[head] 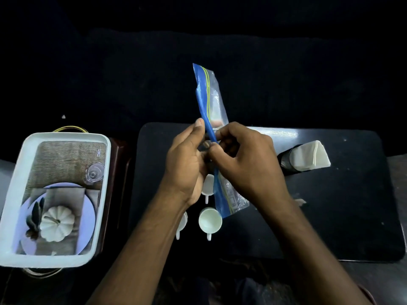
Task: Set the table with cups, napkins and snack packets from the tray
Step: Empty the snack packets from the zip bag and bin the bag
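A clear zip bag with a blue top strip (208, 95) stands upright over the middle of the black table (330, 216). My left hand (187, 164) and my right hand (244, 164) both pinch the bag near its middle. Under the hands stand three small white cups: one in full view (210, 221), one half hidden by my left wrist (182, 223), one behind the bag (208, 186). A dark holder (286, 159) with white napkins (308, 156) lies on its side at the right. The white tray (13, 194) is at the left.
The tray rests on a dark brown stand (116, 172) left of the table; its floor bears a printed picture of a plate setting. A scrap of clear wrapping (299, 202) lies on the table right of my right forearm. The surroundings are dark.
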